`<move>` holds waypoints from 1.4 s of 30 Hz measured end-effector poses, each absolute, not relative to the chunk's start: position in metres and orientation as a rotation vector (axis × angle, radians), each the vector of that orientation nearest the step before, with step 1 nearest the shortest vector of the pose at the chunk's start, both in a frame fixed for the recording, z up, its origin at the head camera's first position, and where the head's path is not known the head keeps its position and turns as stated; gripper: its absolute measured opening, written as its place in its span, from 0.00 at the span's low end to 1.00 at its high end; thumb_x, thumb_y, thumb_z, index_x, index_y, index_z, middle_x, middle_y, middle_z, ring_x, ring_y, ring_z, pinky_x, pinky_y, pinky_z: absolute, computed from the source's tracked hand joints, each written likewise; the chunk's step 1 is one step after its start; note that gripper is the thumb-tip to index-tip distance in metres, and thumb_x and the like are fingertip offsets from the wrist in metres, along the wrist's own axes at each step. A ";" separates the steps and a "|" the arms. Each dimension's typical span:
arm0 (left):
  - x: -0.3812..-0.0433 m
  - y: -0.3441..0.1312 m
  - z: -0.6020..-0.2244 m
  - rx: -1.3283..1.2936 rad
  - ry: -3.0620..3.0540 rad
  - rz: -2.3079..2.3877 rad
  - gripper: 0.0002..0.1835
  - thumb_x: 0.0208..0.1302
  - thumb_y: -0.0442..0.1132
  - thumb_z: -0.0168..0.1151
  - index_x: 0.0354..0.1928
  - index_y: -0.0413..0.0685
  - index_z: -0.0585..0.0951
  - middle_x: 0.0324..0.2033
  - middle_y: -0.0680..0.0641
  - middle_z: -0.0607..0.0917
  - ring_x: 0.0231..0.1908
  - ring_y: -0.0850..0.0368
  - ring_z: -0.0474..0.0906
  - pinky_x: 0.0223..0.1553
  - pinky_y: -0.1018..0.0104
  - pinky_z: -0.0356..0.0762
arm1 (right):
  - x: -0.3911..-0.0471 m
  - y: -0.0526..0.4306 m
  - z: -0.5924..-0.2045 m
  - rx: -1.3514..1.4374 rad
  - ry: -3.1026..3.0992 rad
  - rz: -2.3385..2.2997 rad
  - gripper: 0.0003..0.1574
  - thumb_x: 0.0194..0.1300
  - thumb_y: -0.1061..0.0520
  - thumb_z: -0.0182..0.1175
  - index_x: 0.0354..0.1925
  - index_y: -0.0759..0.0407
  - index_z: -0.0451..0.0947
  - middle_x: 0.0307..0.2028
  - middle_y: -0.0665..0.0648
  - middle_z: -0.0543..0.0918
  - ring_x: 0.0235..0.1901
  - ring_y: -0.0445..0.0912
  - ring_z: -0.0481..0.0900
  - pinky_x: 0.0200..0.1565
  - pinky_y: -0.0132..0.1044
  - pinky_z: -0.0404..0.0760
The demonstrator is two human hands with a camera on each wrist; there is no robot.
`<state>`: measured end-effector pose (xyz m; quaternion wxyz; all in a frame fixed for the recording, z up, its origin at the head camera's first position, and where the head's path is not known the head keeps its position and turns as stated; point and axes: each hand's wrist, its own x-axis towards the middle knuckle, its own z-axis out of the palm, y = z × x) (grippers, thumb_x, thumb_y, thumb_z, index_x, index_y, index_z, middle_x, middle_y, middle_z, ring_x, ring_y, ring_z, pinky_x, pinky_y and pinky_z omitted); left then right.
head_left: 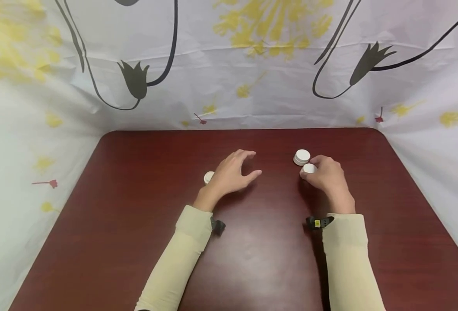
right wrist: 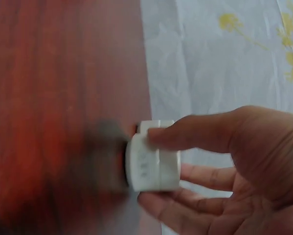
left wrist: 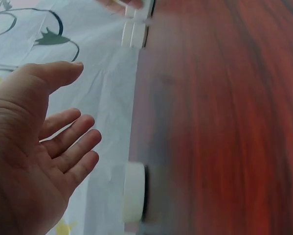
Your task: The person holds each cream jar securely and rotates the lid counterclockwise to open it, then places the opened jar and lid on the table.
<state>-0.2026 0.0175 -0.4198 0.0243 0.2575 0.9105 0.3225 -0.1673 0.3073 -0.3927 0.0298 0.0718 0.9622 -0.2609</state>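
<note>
My right hand [head_left: 329, 176] pinches a small white round stack [head_left: 309, 169] of two discs between thumb and fingers. Dark marks show on the side of the lower disc [right wrist: 138, 164] in the right wrist view. Just behind it, a second stack of white discs [head_left: 301, 157] stands on the table, partly covered by the held one in the right wrist view. My left hand [head_left: 230, 172] hovers over the table with thumb and fingers spread apart, holding nothing. Beside it lies a single white disc [head_left: 208, 177], partly hidden by the hand in the head view.
A dark reddish-brown table [head_left: 260, 259] with rounded far corners lies under both hands. Pale cloth [head_left: 275, 95] printed with yellow flowers and grey tulips hangs along its far edge and both sides. Each wrist wears a dark strap with a small device.
</note>
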 end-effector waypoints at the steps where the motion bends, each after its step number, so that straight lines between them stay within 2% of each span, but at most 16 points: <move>1: -0.203 0.019 -0.420 0.803 2.814 0.986 0.34 0.73 0.57 0.66 0.75 0.51 0.73 0.68 0.49 0.79 0.68 0.50 0.76 0.69 0.49 0.76 | -0.168 0.305 -0.394 0.193 2.972 -0.810 0.32 0.63 0.50 0.68 0.58 0.70 0.79 0.52 0.74 0.85 0.48 0.66 0.82 0.49 0.58 0.80; 6: -0.203 0.026 -0.422 0.832 2.800 0.943 0.35 0.73 0.57 0.65 0.75 0.52 0.72 0.70 0.49 0.78 0.71 0.50 0.75 0.70 0.50 0.76 | -0.169 0.295 -0.399 0.041 2.989 -0.850 0.30 0.65 0.49 0.70 0.58 0.67 0.82 0.50 0.70 0.89 0.48 0.63 0.85 0.49 0.56 0.81; 14: -0.201 0.030 -0.423 0.867 2.816 0.940 0.36 0.70 0.59 0.67 0.75 0.53 0.73 0.68 0.50 0.79 0.70 0.51 0.75 0.70 0.51 0.75 | -0.172 0.276 -0.407 -0.175 2.936 -1.030 0.28 0.67 0.52 0.71 0.60 0.67 0.80 0.51 0.69 0.90 0.51 0.59 0.90 0.54 0.54 0.83; 21: -0.197 0.030 -0.421 0.874 2.807 0.918 0.35 0.70 0.60 0.68 0.73 0.54 0.75 0.68 0.50 0.80 0.71 0.51 0.75 0.70 0.51 0.76 | -0.168 0.260 -0.410 -0.237 2.869 -1.189 0.26 0.68 0.50 0.72 0.58 0.62 0.82 0.52 0.63 0.90 0.51 0.57 0.91 0.53 0.52 0.87; 24: -0.195 0.031 -0.421 0.922 2.813 0.907 0.33 0.70 0.60 0.68 0.71 0.54 0.78 0.66 0.51 0.83 0.69 0.52 0.77 0.68 0.53 0.77 | -0.165 0.257 -0.410 -0.250 2.834 -1.253 0.26 0.68 0.49 0.72 0.58 0.60 0.82 0.52 0.62 0.89 0.50 0.55 0.91 0.52 0.47 0.88; 29: -0.189 0.029 -0.418 0.984 2.816 0.877 0.32 0.67 0.62 0.70 0.67 0.56 0.81 0.62 0.54 0.86 0.65 0.55 0.80 0.65 0.55 0.79 | -0.160 0.253 -0.412 -0.246 2.765 -1.361 0.25 0.68 0.49 0.73 0.58 0.58 0.83 0.51 0.60 0.90 0.50 0.53 0.91 0.49 0.32 0.86; 32: -0.183 0.023 -0.417 0.970 2.845 0.869 0.31 0.65 0.62 0.73 0.65 0.56 0.83 0.60 0.55 0.88 0.61 0.56 0.82 0.63 0.55 0.81 | -0.157 0.245 -0.411 -0.262 2.724 -1.418 0.26 0.68 0.49 0.73 0.59 0.58 0.83 0.52 0.60 0.90 0.50 0.52 0.91 0.48 0.28 0.85; 38: -0.173 0.009 -0.419 0.945 2.901 0.955 0.29 0.63 0.60 0.75 0.61 0.53 0.86 0.54 0.54 0.90 0.57 0.55 0.83 0.60 0.56 0.82 | -0.150 0.226 -0.404 -0.298 2.692 -1.496 0.24 0.67 0.51 0.74 0.58 0.58 0.83 0.50 0.60 0.90 0.48 0.51 0.92 0.47 0.29 0.86; 42: -0.162 -0.001 -0.418 0.907 2.904 1.081 0.29 0.62 0.57 0.77 0.61 0.52 0.86 0.54 0.53 0.90 0.57 0.54 0.83 0.58 0.56 0.82 | -0.142 0.212 -0.398 -0.342 2.685 -1.503 0.23 0.66 0.53 0.74 0.57 0.58 0.83 0.50 0.59 0.90 0.47 0.50 0.92 0.48 0.35 0.89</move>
